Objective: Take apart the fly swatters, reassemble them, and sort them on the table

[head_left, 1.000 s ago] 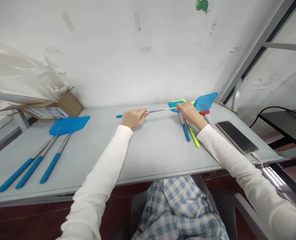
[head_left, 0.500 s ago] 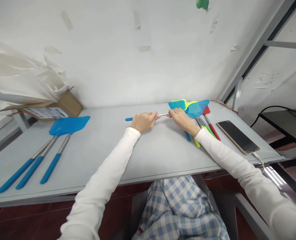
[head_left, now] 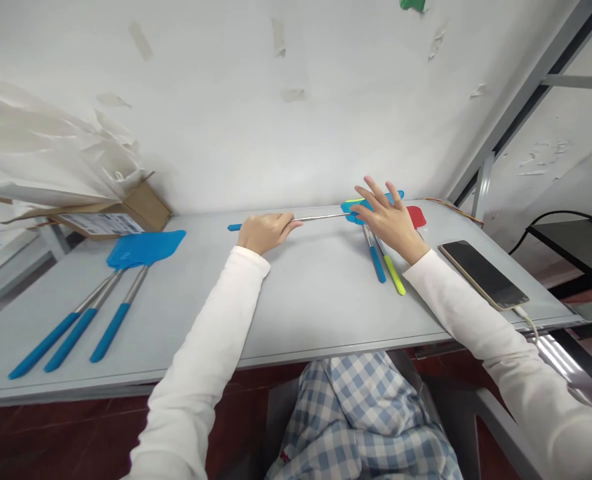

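Note:
My left hand (head_left: 265, 232) is closed around a blue fly swatter (head_left: 321, 217), which it holds level over the back of the table. The blue handle end sticks out to the left of that fist, and the thin metal rod runs right to the blue head. Over that head my right hand (head_left: 393, 223) has its fingers spread, hiding part of it; whether the thumb touches it I cannot tell. Below lie a blue-handled swatter (head_left: 377, 265) and a yellow-green-handled swatter (head_left: 395, 275). A red swatter head (head_left: 416, 216) shows behind my right wrist.
Several blue fly swatters (head_left: 149, 247) lie together on the left of the grey table (head_left: 301, 307). Behind them stands an open cardboard box (head_left: 146, 207) with white plastic. A phone (head_left: 483, 273) with a charging cable lies at the right. The white wall borders the table's back.
My left hand has moved left with the swatter's handle, and more of the metal rod now shows. My right hand has shifted right, opened and spread its fingers.

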`<state>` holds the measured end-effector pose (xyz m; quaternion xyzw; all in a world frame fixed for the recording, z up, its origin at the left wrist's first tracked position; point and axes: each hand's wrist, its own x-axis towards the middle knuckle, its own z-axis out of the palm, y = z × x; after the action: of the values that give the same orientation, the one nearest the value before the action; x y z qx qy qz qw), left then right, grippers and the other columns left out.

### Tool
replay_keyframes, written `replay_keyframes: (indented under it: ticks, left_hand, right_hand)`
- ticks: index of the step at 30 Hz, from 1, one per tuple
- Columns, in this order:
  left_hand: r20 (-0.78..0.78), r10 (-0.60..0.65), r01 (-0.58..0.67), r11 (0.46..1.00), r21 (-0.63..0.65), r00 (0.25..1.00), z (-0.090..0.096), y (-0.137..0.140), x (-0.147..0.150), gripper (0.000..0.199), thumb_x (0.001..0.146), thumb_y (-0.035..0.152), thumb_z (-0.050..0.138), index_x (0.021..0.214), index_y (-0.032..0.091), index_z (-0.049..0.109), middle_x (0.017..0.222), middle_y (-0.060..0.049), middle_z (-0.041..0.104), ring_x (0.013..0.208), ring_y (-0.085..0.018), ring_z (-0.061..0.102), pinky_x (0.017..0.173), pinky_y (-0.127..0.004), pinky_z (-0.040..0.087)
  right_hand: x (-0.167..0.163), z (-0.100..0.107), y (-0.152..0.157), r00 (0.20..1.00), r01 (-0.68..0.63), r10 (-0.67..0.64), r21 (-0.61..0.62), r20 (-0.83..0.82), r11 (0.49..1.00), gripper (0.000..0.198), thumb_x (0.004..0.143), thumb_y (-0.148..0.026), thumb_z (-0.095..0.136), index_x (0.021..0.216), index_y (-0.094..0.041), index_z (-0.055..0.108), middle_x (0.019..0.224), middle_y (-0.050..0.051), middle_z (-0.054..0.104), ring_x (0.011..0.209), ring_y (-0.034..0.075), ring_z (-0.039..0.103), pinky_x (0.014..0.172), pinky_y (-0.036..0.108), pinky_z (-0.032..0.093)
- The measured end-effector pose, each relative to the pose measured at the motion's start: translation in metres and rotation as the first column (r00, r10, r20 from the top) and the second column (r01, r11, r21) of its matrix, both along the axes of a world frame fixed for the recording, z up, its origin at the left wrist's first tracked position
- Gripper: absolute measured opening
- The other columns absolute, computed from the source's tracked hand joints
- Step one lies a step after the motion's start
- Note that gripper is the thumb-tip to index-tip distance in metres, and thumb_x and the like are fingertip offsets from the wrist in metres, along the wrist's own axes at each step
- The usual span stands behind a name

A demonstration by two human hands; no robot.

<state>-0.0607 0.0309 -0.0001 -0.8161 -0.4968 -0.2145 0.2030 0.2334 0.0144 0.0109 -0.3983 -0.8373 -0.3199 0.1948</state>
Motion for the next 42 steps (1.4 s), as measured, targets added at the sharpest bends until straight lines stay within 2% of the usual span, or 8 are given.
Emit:
replay_keyframes:
  ticks: [4, 9, 12, 19, 26, 32, 36, 42]
  left_hand:
    - [-0.029, 0.013, -0.014, 1.0, -0.021, 1.0, -0.003, -0.002, 0.002, 0.055, 0.096, 0.059, 0.032, 0.08, 0.02, 0.066, 0.069, -0.01, 0.067, 0.061, -0.022, 0.061, 0.051, -0.031, 0.021]
    - [-0.041, -0.023, 0.023, 1.0, 0.004, 0.999, -0.004, -0.01, 0.026, 0.054, 0.097, 0.057, 0.033, 0.081, 0.02, 0.068, 0.067, -0.01, 0.067, 0.06, -0.02, 0.06, 0.051, -0.031, 0.018]
    - [-0.069, -0.087, 0.085, 0.996, -0.021, 0.994, -0.002, -0.015, 0.039, 0.053, 0.097, 0.057, 0.034, 0.082, 0.02, 0.068, 0.066, -0.01, 0.066, 0.059, -0.02, 0.06, 0.051, -0.03, 0.019]
    - [-0.029, -0.06, 0.059, 0.998, -0.023, 0.998, -0.005, -0.019, 0.043, 0.056, 0.098, 0.058, 0.028, 0.084, 0.021, 0.067, 0.07, -0.01, 0.067, 0.062, -0.021, 0.061, 0.052, -0.031, 0.023]
    - [-0.004, -0.041, 0.041, 0.999, 0.007, 0.999, -0.005, -0.018, 0.048, 0.057, 0.098, 0.058, 0.026, 0.088, 0.02, 0.067, 0.07, -0.01, 0.067, 0.065, -0.021, 0.063, 0.052, -0.031, 0.023]
    - [0.037, -0.077, 0.079, 0.996, -0.034, 0.996, -0.009, -0.018, 0.054, 0.06, 0.096, 0.062, 0.027, 0.083, 0.019, 0.066, 0.068, -0.011, 0.066, 0.063, -0.021, 0.062, 0.052, -0.03, 0.024]
    - [0.021, -0.062, 0.062, 0.998, -0.02, 0.998, -0.011, -0.012, 0.044, 0.058, 0.097, 0.061, 0.028, 0.079, 0.02, 0.064, 0.066, -0.009, 0.066, 0.058, -0.019, 0.06, 0.051, -0.03, 0.021]
    - [0.072, 0.009, -0.008, 1.0, -0.022, 0.997, -0.006, 0.0, -0.001, 0.058, 0.095, 0.064, 0.03, 0.07, 0.021, 0.061, 0.057, -0.007, 0.06, 0.055, -0.019, 0.055, 0.052, -0.03, 0.02]
  right_hand:
    - [0.005, -0.003, 0.009, 0.999, -0.02, 0.022, -0.089, 0.025, 0.996, 0.028, 0.096, -0.015, 0.037, 0.101, -0.022, 0.063, 0.117, 0.008, 0.065, 0.137, 0.024, 0.04, 0.114, 0.053, 0.028]
    - [-0.005, -0.006, 0.006, 0.992, 0.016, -0.005, -0.084, 0.126, 0.996, 0.032, 0.097, -0.014, 0.035, 0.095, -0.019, 0.066, 0.089, 0.008, 0.068, 0.105, 0.023, 0.056, 0.106, 0.044, 0.035]
    - [-0.019, -0.007, -0.003, 0.988, -0.039, 0.05, -0.073, 0.147, 0.997, 0.031, 0.096, -0.01, 0.037, 0.098, -0.018, 0.067, 0.09, 0.009, 0.068, 0.102, 0.023, 0.054, 0.101, 0.042, 0.036]
    - [-0.028, -0.003, -0.013, 0.991, -0.013, 0.024, -0.087, 0.129, 0.996, 0.038, 0.097, -0.009, 0.03, 0.102, -0.017, 0.067, 0.093, 0.01, 0.068, 0.1, 0.024, 0.053, 0.098, 0.042, 0.035]
    - [-0.028, -0.001, -0.015, 0.999, 0.01, -0.007, -0.077, 0.032, 0.997, 0.035, 0.101, -0.024, 0.03, 0.111, -0.018, 0.063, 0.102, 0.01, 0.067, 0.109, 0.025, 0.051, 0.104, 0.043, 0.03]
    - [-0.032, -0.008, -0.01, 1.0, -0.019, 0.022, -0.138, 0.015, 0.99, 0.032, 0.101, -0.027, 0.036, 0.099, -0.019, 0.067, 0.095, 0.009, 0.069, 0.113, 0.026, 0.052, 0.104, 0.044, 0.03]
    - [-0.013, -0.011, 0.004, 0.999, -0.024, 0.019, -0.134, -0.041, 0.991, 0.03, 0.101, -0.03, 0.039, 0.096, -0.022, 0.068, 0.099, 0.006, 0.069, 0.12, 0.025, 0.051, 0.106, 0.046, 0.028]
    - [0.04, -0.007, 0.029, 0.985, 0.085, -0.1, -0.106, -0.141, 0.991, 0.028, 0.098, -0.031, 0.043, 0.09, -0.026, 0.07, 0.105, 0.006, 0.07, 0.127, 0.029, 0.048, 0.106, 0.053, 0.028]
